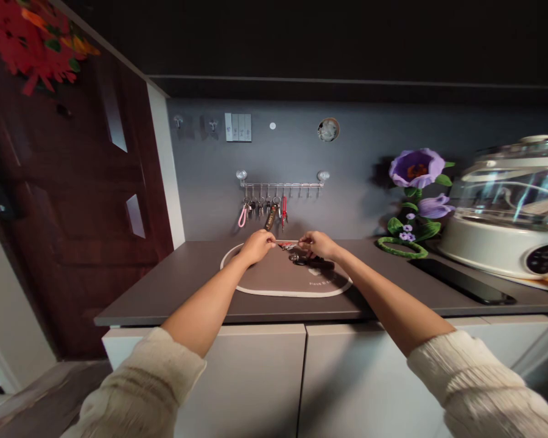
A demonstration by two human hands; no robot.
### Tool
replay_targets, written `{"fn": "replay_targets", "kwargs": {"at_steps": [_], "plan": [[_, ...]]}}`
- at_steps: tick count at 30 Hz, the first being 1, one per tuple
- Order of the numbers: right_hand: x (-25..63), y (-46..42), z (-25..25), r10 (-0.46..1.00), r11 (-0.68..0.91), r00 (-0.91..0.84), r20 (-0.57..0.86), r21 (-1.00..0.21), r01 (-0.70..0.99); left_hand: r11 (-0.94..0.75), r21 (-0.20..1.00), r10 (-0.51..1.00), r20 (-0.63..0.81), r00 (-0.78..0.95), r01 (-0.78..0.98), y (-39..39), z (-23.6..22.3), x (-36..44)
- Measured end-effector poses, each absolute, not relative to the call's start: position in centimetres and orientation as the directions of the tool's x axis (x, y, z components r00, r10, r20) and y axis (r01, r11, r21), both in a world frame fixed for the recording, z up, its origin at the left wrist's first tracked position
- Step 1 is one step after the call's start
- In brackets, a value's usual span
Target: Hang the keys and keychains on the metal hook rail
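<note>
My left hand (257, 246) is over the left part of a brown mat (265, 277) with a pale rim, thumb and fingertips closed together. Just above those fingertips hangs a dark strap with gold lettering (271, 217); whether they touch it I cannot tell. Across the mat, my right hand (319, 244) has its fingers bent in a pinch. What either pinch holds, if anything, is too small to see. Between the hands lies a small bunch of keys with red on it (287, 246). A dark key fob with a metal ring (299, 260) rests below the right hand, partly covered.
Several key sets, including a pink loop (242, 216) and a red strap (284, 210), hang from a clear hook rail (283, 185) on the wall. To the right stand purple knitted flowers (417, 168), a black phone (463, 281) and a white appliance (493, 243).
</note>
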State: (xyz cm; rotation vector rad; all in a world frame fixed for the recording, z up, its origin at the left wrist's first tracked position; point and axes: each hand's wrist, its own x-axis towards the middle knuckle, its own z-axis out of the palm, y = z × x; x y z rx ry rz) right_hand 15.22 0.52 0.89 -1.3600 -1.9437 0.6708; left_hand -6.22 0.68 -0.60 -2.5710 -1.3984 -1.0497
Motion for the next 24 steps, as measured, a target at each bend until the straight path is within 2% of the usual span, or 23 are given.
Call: {"fn": "replay_targets", "kwargs": {"at_steps": [5, 12, 16, 24], "plan": [[15.2, 0.1, 1.3, 0.933, 0.352, -0.305, 0.191, -0.664, 0.66, -0.592, 0.275, 0.733, 0.574, 0.365, 0.757, 0.8, -0.7, -6.2], [15.1, 0.4, 1.3, 0.889, 0.45, -0.429, 0.158, -0.467, 0.761, -0.593, 0.278, 0.733, 0.574, 0.364, 0.756, 0.8, -0.7, -6.3], [14.9, 0.7, 1.5, 0.901, 0.42, -0.424, 0.088, -0.416, 0.807, -0.587, 0.278, 0.738, 0.569, 0.362, 0.76, 0.8, -0.7, -6.3], [14.7, 0.9, 2.5, 0.923, 0.266, -0.349, -0.164, -0.385, 0.884, -0.593, 0.284, 0.736, 0.571, 0.364, 0.754, 0.8, -0.8, -6.3]]}}
